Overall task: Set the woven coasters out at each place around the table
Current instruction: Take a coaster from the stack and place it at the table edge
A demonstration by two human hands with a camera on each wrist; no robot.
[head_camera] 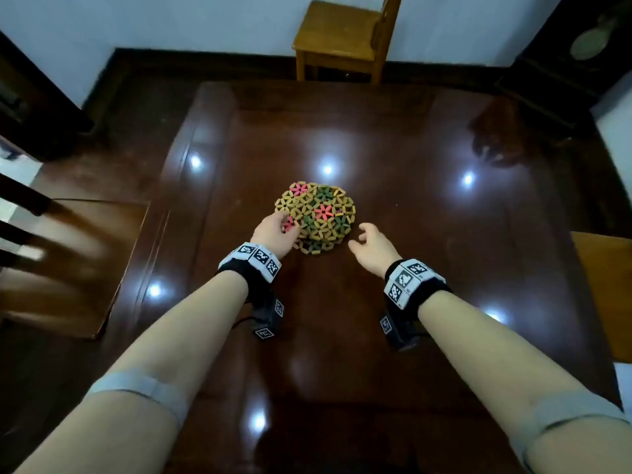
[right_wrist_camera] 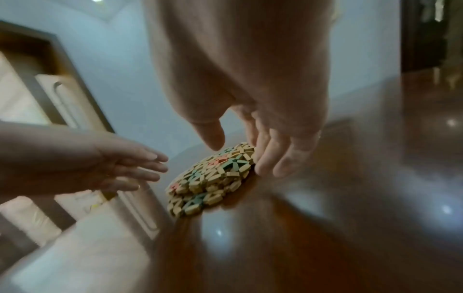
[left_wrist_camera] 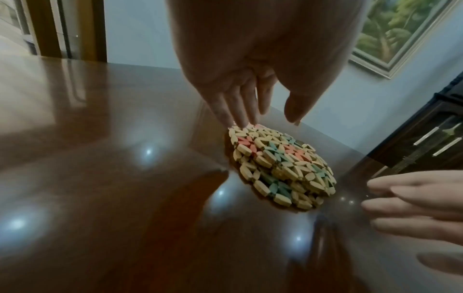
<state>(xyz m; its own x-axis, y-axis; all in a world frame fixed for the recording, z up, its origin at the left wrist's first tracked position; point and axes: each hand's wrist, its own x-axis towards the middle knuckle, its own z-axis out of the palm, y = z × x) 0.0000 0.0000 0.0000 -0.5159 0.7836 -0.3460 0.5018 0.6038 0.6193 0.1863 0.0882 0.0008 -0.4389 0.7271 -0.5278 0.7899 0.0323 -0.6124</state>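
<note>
1. A stack of woven coasters (head_camera: 316,217) is seen lying near the middle of the dark glossy counter (head_camera: 427,268).
2. The stack's near-left edge is touched by the left hand (head_camera: 273,230), whose grip is kept wide, with straight fingers (left_wrist_camera: 240,111) and nothing held.
3. The right hand (head_camera: 374,246) is held just right of the stack, its grip wide and relaxed, holding nothing.
4. A wooden chair (head_camera: 342,35) is seen beyond the far edge.

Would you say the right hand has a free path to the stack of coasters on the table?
Probably yes. The right hand is open beside the round stack of tan, pink and green woven coasters, with only bare dark polished wooden table between; the left hand touches the opposite edge.
</note>
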